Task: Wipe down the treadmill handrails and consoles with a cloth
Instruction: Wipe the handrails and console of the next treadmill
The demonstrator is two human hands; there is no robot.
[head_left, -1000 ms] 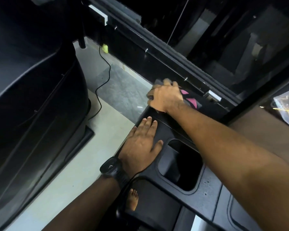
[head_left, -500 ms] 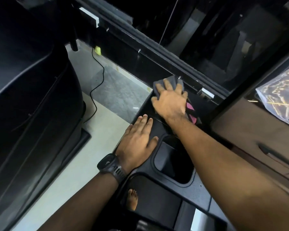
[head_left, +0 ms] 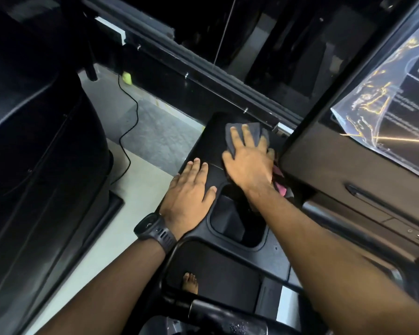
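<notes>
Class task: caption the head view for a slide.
Right hand presses a grey cloth onto the treadmill console; left hand rests flat beside it.

Palm down, left grip flat with fingers together, right grip just ahead, palm down, fingers spread
</notes>
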